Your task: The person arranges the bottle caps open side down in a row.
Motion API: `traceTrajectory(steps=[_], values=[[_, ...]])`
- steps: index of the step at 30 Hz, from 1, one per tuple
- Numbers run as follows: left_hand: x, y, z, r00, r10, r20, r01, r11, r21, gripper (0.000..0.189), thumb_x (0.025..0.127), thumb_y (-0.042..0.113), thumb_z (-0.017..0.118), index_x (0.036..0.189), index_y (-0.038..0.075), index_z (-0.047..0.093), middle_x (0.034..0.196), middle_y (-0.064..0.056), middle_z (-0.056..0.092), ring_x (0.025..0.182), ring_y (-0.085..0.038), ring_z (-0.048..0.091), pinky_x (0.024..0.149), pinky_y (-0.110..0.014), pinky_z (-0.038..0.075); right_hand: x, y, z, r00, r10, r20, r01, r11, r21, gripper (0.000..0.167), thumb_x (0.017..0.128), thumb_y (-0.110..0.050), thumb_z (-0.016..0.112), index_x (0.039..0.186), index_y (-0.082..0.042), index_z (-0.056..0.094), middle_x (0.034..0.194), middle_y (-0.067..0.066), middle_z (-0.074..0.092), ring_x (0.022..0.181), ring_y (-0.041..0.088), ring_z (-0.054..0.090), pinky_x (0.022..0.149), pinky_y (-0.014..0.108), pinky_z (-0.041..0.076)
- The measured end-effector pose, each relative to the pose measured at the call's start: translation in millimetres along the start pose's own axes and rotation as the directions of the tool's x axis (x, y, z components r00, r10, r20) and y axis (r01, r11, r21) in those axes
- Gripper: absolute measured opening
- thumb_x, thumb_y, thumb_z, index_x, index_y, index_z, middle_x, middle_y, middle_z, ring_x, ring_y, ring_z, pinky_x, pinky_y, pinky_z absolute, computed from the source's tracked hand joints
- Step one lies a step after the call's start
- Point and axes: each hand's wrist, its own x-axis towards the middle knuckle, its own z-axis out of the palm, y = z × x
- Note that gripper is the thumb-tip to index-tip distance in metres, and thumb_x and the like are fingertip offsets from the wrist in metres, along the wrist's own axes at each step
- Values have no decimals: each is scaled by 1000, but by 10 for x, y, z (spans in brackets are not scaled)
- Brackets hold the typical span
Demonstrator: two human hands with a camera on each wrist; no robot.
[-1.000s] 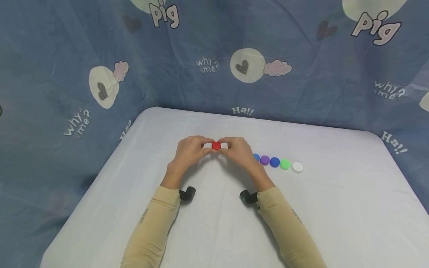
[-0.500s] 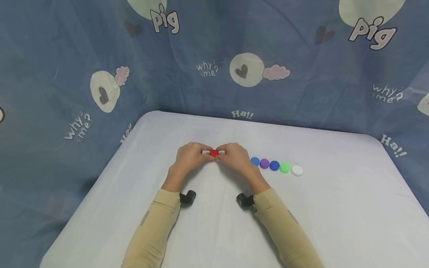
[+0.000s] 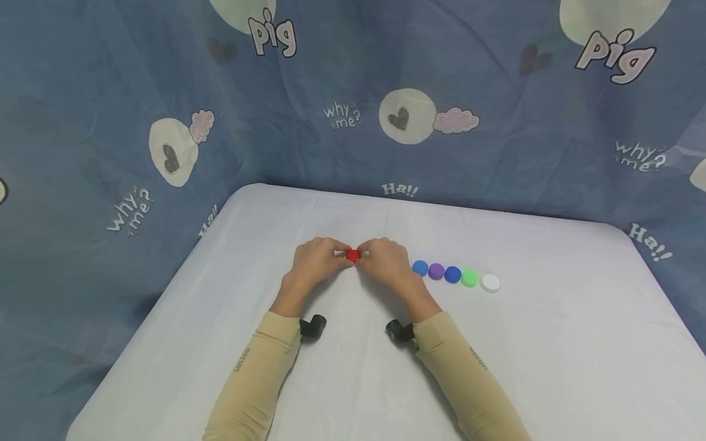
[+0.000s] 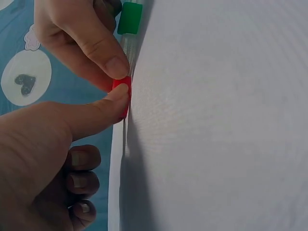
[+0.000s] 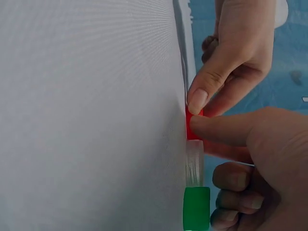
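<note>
Both hands pinch one red bottle cap [image 3: 353, 256] between thumbs and fingers, close over the white table in the head view. My left hand [image 3: 317, 262] holds it from the left, my right hand [image 3: 384, 260] from the right. From the left wrist, the red cap shows side-on between the two thumbs. Just beside it in the right wrist view stand a clear ribbed cap [image 5: 194, 163] and a green cap [image 5: 196, 208]. The right hand hides both of these in the head view. The other fingers of each hand are curled in.
To the right of the right hand runs a row of caps: light blue [image 3: 420, 267], purple [image 3: 436, 271], dark blue [image 3: 453, 274], light green [image 3: 470, 278] and white [image 3: 490, 282]. A blue printed cloth [image 3: 298, 147] hangs behind the white-covered table [image 3: 579, 343].
Both hands have brought the red cap down and slightly toward me, still pinched between them. The row of caps keeps its place; the head view has tilted a little.
</note>
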Motion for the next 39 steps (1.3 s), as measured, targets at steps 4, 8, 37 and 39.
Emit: traceTrajectory(steps=[4,8,37,39], values=[[15,7,-17,1000,-5,15,4,1000,21,38,84,44,77,119,28,74,120,1,73,90,-20,68,67,-36,52,6,0,-7,1000,13,-3,-13,1000,-3,32,90,-30,69,121,-21,73,116,4,74,102,29,70,78,47,55],[12,1,-46,999,-13,29,11,999,46,46,82,44,79,125,29,71,121,0,72,103,-23,68,73,-39,53,-11,10,-34,1000,10,-20,-9,999,43,35,91,-33,67,124,-21,71,123,4,72,112,29,67,86,48,55],[-36,-116,-175,990,93,102,-98,994,39,101,76,68,72,158,33,25,168,-5,17,156,-34,9,121,-63,12,-461,503,-316,994,-102,-35,101,995,-15,96,83,-69,64,159,-33,18,168,0,18,157,28,8,121,63,9],[-46,-128,-178,992,91,89,-94,995,37,99,77,68,71,158,34,25,168,-5,18,156,-33,9,121,-62,11,-482,551,-318,995,-98,-28,97,995,-33,96,83,-71,61,159,-34,16,168,0,16,157,28,6,121,63,9]])
